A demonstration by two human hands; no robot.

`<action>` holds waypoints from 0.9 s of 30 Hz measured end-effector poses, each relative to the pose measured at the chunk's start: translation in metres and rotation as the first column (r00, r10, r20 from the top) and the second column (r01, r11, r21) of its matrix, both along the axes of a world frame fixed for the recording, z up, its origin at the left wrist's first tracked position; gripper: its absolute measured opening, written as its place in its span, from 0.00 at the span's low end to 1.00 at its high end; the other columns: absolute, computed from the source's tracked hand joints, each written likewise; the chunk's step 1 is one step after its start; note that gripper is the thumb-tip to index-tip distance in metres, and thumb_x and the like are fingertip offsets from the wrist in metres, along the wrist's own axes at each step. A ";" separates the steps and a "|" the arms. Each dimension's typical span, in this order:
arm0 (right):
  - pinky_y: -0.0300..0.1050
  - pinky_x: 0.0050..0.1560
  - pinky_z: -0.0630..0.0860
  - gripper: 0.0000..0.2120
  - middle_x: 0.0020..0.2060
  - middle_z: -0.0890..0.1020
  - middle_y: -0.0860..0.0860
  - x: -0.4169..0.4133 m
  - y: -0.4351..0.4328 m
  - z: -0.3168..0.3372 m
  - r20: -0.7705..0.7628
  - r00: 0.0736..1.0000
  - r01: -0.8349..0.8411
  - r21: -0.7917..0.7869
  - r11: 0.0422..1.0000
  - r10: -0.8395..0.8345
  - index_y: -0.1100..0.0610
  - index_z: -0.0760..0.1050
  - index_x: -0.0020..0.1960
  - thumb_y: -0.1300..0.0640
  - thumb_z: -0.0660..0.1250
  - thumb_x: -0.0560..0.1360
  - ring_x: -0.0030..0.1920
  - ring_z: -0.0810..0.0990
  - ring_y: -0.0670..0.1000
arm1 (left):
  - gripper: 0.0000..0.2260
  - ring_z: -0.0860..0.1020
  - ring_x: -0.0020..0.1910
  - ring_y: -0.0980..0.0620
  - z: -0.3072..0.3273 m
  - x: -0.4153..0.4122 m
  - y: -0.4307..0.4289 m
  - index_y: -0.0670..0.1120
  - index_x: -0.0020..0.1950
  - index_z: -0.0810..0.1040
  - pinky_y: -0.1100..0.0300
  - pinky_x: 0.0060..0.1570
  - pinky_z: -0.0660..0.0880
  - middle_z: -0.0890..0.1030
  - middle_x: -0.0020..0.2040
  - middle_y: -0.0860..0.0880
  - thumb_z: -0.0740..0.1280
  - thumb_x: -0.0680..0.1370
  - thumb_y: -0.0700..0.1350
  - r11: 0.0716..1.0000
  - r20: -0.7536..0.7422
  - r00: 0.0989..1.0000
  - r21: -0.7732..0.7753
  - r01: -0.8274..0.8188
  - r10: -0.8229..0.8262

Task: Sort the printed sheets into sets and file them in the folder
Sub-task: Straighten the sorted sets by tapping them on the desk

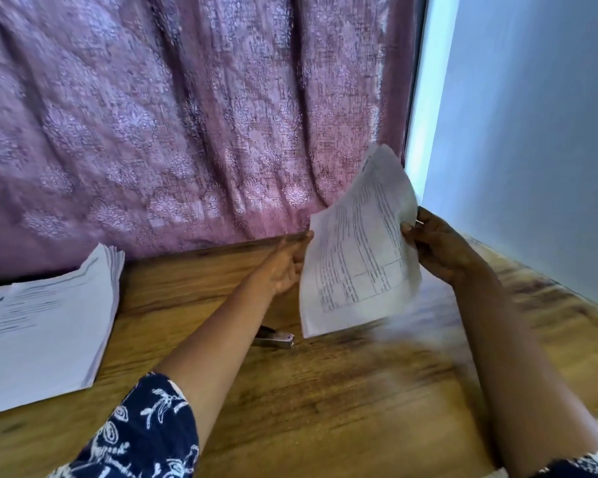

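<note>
1. Stack (45,322): lies flat at the far left of the table (325,408), well apart from both hands. Its edges are fanned and uneven. I judge it heavy as a block but loose, and likely to shear if it is dragged. It should be lifted from beneath, or the sheets peeled off the top corner.

2. Stapler (273,339): rests on the table just below the left forearm. Nothing touches it.

3. Left hand (283,267): at the left edge of the sheets (356,253), fingers curled to that edge in what reads as a light hold. The fingertips are blurred, so I cannot say how firm the hold is.

4. Sheets: a thin printed set held up off the table between the two hands and tilted, with the top corner toward the curtain (187,115). The paper bows and the lower corner droops. I judge it very light and limp, easy to crease and prone to slipping sheet on sheet. It is best held at opposite edges near the middle, thumb on the face and fingers behind, and squared before fastening.

5. Right hand (435,246): pinches the right edge, with the thumb on the printed face.

6. Folder: not in view.
</note>
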State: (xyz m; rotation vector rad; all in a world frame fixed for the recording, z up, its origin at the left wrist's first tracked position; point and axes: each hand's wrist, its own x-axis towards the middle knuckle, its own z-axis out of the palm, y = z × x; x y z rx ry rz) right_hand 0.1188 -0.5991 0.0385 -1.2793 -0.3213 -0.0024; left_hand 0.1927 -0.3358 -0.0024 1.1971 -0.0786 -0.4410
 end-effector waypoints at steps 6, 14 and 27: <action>0.42 0.43 0.81 0.11 0.48 0.85 0.51 -0.009 0.051 0.020 0.068 0.997 0.030 0.016 0.999 -0.032 0.55 0.82 0.51 0.63 0.63 0.74 0.48 0.83 0.51 | 0.20 0.83 0.42 0.44 0.027 -0.031 0.038 0.41 0.61 0.75 0.50 0.42 0.82 0.82 0.47 0.42 0.71 0.72 0.47 0.985 0.020 0.996 -0.148 0.091 -0.089; 0.42 0.40 0.81 0.12 0.43 0.84 0.47 0.020 0.141 0.038 0.257 0.949 0.278 -0.416 0.866 -0.181 0.59 0.77 0.57 0.63 0.70 0.74 0.41 0.84 0.45 | 0.10 0.83 0.45 0.52 0.086 -0.066 0.117 0.44 0.57 0.78 0.56 0.45 0.80 0.85 0.45 0.54 0.66 0.77 0.35 0.846 0.569 0.669 -0.094 -0.525 0.479; 0.47 0.44 0.75 0.17 0.50 0.79 0.54 0.069 0.242 -0.037 0.469 0.800 0.583 -0.465 0.666 -0.374 0.62 0.68 0.65 0.61 0.65 0.77 0.47 0.78 0.53 | 0.20 0.70 0.65 0.50 0.010 -0.069 0.157 0.32 0.68 0.69 0.86 0.50 0.60 0.74 0.65 0.44 0.67 0.78 0.35 0.433 0.866 0.363 0.196 -0.880 0.344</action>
